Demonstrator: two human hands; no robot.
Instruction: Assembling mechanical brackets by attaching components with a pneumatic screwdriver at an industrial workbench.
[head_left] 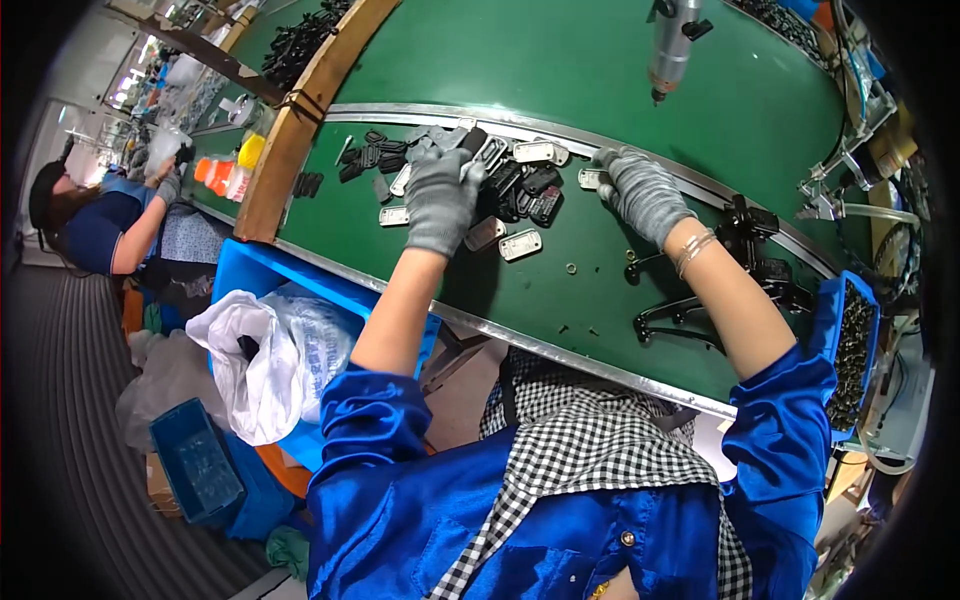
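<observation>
Both my hands wear grey knit gloves and reach over the green bench. My left hand (440, 203) is closed at the parts pile, gripping a small black oblong part (473, 141) that sticks up past its fingers. Between the thumb and fingers of my right hand (645, 195) is a small silver rectangular plate (588, 179); the curled fingers hide part of it. More silver plates (520, 245) lie below the pile. Black plastic pieces (515, 195) are heaped between the two hands, and another cluster of black pieces (375, 152) lies left of my left hand.
Black lever assemblies (745, 235) lie beside my right forearm. A power screwdriver (672, 60) hangs above the bench. At right stands a blue bin (832, 330) of small parts. A wooden divider (290, 130) borders the left side; beyond it a co-worker (110, 225) is seated.
</observation>
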